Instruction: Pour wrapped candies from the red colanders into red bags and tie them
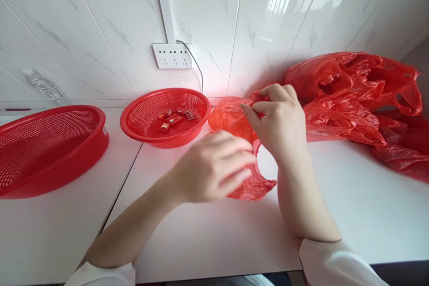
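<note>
A thin red plastic bag (250, 187) lies crumpled on the white counter between my hands, its cut-out opening toward me. My right hand (281, 118) is closed over the bag's far part, thumb and fingers pinching the film. My left hand (217, 167) hovers over the near part of the bag, slightly blurred. Its fingers are loosely bent and a little apart, and the thumb is hidden. Left of the bag stands a red plastic colander (166, 138) with several small wrapped candies (174, 119) at its bottom.
A larger red colander (90, 143) stands at the left, with a clear plastic bottle (45, 86) behind it. Several red plastic bags (348, 85) are heaped at the right against the tiled wall. A power socket (172, 56) with a grey cable is on the wall.
</note>
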`<state>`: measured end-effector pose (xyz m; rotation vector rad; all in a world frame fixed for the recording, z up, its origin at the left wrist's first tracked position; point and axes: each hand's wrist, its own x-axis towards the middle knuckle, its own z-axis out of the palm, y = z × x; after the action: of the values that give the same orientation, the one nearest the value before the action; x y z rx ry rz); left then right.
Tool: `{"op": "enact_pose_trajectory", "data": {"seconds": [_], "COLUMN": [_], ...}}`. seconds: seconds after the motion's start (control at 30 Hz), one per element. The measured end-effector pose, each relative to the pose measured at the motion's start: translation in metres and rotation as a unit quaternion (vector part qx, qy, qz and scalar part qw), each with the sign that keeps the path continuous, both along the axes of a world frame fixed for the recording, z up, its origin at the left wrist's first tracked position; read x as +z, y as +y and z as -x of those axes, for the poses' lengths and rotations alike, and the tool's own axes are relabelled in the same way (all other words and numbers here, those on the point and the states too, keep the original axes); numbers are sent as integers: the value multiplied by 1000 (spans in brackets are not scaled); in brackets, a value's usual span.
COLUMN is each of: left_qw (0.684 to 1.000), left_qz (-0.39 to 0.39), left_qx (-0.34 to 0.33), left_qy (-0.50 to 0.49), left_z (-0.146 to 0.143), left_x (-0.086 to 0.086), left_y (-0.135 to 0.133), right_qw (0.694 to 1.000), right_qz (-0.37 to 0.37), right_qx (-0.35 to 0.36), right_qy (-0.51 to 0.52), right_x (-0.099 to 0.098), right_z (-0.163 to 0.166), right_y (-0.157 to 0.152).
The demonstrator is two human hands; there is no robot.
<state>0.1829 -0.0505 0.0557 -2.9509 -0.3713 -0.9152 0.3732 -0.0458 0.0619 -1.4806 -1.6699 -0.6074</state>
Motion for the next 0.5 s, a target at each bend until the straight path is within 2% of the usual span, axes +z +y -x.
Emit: {"op": "enact_pose_trajectory", "data": {"seconds": [0.03, 0.07, 0.13, 0.2, 0.3, 0.43, 0.5], "left_qw": [998, 995, 991, 987, 976, 941, 921], "left_qz": [-26, -48, -76, -84, -83, -74, -45], "left_qx": [-43, -56, -34, 22, 125, 284, 344], "left_qy": [47, 73, 106, 132, 159, 170, 177], "left_z": [-7, -14, -21, -22, -14, 0, 8], "left_x": [-6, -12, -24, -32, -33, -21, -12], "left_y": [-6, -10, -13, -7, 5, 16, 17], "right_qw": [1000, 1000, 998, 997, 989, 961, 950], "right_qz": [12, 26, 56, 75, 129, 254, 290], "right_qx": [-6, -8, -12, -25, -58, -105, -116], "right_qy": [-7, -11, -19, -25, -30, -26, -17], "right_x": [-1, -2, -3, -3, 1, 6, 7], "right_z": [4, 6, 8, 4, -6, -21, -27], "right_y": [0, -1, -1, -1, -3, -6, -5]}}
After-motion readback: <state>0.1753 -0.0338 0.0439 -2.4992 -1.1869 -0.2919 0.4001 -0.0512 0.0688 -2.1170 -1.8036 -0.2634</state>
